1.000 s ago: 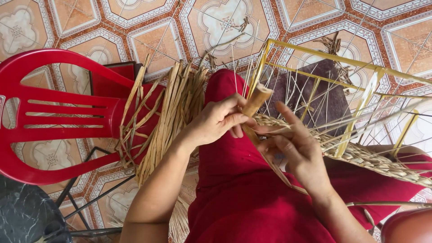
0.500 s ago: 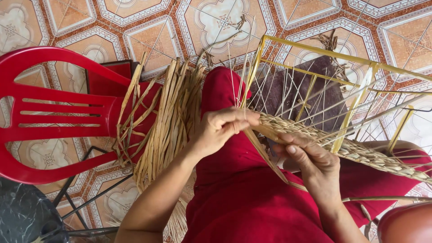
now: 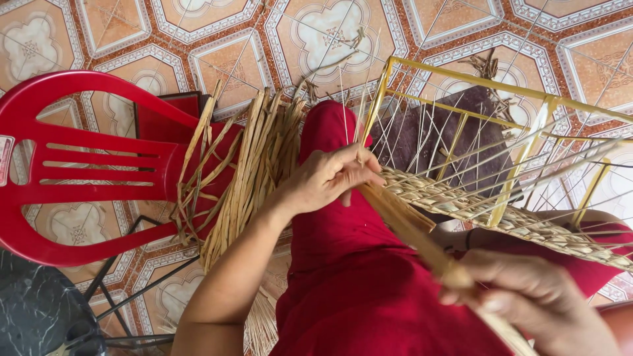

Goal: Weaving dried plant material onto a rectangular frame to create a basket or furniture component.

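Patterned tiled floor (image 3: 119,26) in orange and cream. On it: red plastic chair (image 3: 79,165) at left, heap of dried straw strips (image 3: 254,165) draped over its seat edge, dark metal stand legs (image 3: 125,296) below.

One red plastic chair (image 3: 86,178), one yellow wire frame (image 3: 521,125), two hands

A flat tan straw strand (image 3: 409,227) runs taut and slanted between both grips, its upper end at the woven band (image 3: 488,214) on the tilted yellow wire frame (image 3: 527,142).
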